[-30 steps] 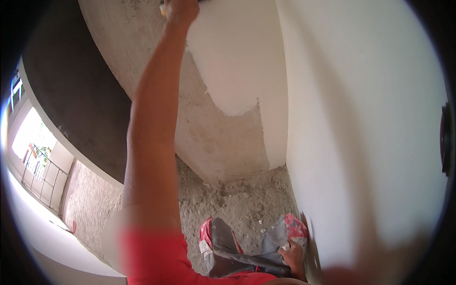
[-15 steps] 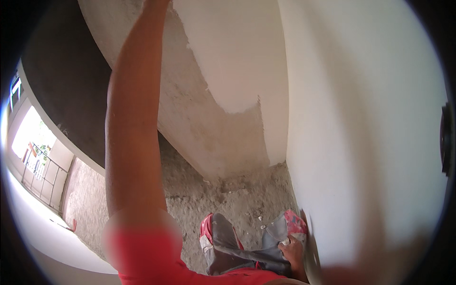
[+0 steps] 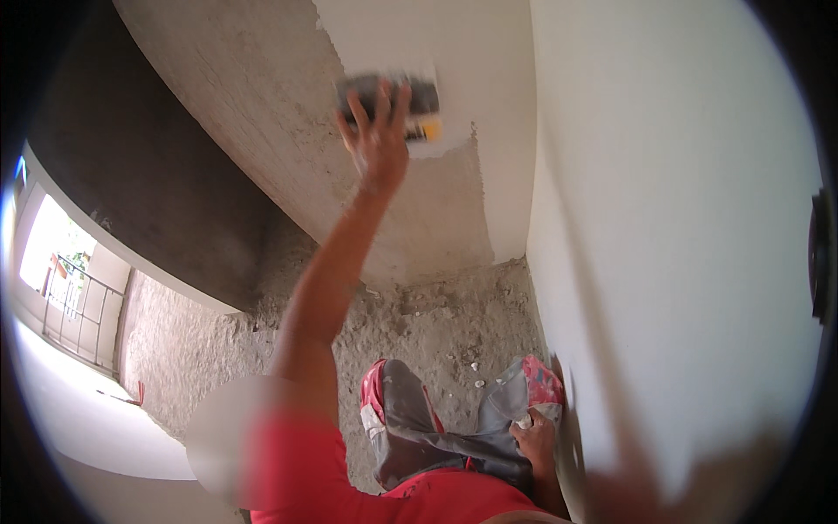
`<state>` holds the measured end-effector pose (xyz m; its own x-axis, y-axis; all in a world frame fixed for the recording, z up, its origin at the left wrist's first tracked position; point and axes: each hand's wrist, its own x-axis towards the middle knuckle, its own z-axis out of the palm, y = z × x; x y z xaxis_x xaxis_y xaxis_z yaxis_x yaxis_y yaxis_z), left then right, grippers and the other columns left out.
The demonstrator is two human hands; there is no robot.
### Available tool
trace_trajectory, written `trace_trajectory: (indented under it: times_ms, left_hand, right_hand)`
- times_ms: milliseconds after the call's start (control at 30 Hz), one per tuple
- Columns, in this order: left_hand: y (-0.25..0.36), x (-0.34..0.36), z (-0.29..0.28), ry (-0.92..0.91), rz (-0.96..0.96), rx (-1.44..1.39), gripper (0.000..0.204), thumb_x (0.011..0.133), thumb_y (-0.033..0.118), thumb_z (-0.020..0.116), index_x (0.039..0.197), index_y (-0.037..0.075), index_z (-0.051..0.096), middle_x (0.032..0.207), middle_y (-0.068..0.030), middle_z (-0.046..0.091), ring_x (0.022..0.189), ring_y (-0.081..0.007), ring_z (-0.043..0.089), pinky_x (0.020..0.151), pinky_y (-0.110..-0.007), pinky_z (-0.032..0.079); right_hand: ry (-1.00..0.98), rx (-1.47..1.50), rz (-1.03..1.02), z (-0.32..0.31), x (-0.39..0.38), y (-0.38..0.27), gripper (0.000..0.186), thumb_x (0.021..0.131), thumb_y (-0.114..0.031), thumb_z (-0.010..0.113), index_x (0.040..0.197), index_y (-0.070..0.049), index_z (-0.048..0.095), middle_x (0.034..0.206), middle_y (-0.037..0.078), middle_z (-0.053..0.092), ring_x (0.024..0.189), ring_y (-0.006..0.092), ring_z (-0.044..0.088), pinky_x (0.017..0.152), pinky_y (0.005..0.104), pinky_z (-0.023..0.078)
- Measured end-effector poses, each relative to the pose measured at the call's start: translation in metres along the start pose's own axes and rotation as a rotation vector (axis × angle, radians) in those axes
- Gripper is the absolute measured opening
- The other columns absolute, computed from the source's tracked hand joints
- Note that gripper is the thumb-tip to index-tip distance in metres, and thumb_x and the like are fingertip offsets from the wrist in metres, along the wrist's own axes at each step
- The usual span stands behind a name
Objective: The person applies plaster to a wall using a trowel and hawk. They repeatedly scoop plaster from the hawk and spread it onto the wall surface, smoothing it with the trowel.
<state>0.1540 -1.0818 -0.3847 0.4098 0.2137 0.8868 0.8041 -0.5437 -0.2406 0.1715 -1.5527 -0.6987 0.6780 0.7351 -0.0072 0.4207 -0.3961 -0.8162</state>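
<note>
My left hand (image 3: 377, 140) reaches up the wall in front of me, its fingers wrapped over a wide dark plastering trowel (image 3: 425, 96) with a yellow patch. The trowel, a little blurred, lies against the wall at the lower part of a pale coat of plaster (image 3: 489, 70). Below and left of it shows bare grey-brown wall (image 3: 428, 214). Low in the view, my right hand (image 3: 537, 438) rests by my right knee, fingers curled at the grey trousers (image 3: 419, 441). Something whitish shows at its fingertips, too small to tell.
A smooth white wall (image 3: 663, 262) rises close on my right and meets the plastered wall in a corner. The floor (image 3: 419, 323) is rough, with small white crumbs. At the far left are a dark curved surface (image 3: 166, 175) and a bright opening with a metal railing (image 3: 83, 310).
My left hand, out of view above before, has come down into sight with the trowel on the wall. The view has shifted slightly. My right hand stays by the knee.
</note>
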Motion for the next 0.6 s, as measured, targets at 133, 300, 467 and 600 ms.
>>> trace_trajectory:
  times_ms: [133,300,467,600]
  left_hand:
    - [0.005,-0.114,0.028,-0.257,0.086,-0.056,0.071,0.079,-0.002,0.059,0.142,0.025,0.044,0.148,-0.0047,0.040,0.136,-0.0444,0.029,0.108,-0.069,0.016]
    - [0.006,-0.063,-0.056,-0.387,0.156,-0.133,0.074,0.077,-0.002,0.062,0.142,0.026,0.043,0.147,-0.0044,0.041,0.135,-0.0421,0.031,0.110,-0.066,0.017]
    - [-0.034,0.146,-0.109,0.179,0.146,0.012,0.070,0.083,0.005,0.060,0.145,0.029,0.038,0.145,-0.0051,0.044,0.134,-0.0411,0.035,0.107,-0.065,0.023]
    - [-0.083,0.292,-0.142,0.366,0.075,0.251,0.073,0.082,0.008,0.057,0.145,0.036,0.035,0.149,-0.0028,0.039,0.130,-0.0409,0.038,0.101,-0.065,0.032]
  right_hand:
    - [-0.012,-0.084,-0.149,0.008,0.001,0.012,0.024,0.066,-0.025,0.070,0.079,-0.006,0.064,0.071,0.018,0.064,0.068,0.0389,0.062,0.063,0.0480,0.049]
    - [0.035,-0.023,-0.030,-0.001,-0.001,0.005,0.029,0.065,-0.027,0.071,0.080,-0.004,0.063,0.074,0.020,0.065,0.072,0.0404,0.063,0.066,0.0475,0.050]
    - [0.006,-0.043,0.003,-0.005,-0.001,-0.003,0.032,0.063,-0.029,0.070,0.082,-0.004,0.064,0.076,0.021,0.065,0.074,0.0415,0.064,0.065,0.0488,0.050]
    - [-0.010,-0.106,0.003,0.006,0.000,0.003,0.032,0.063,-0.029,0.070,0.084,-0.005,0.065,0.075,0.021,0.065,0.073,0.0416,0.064,0.066,0.0489,0.050]
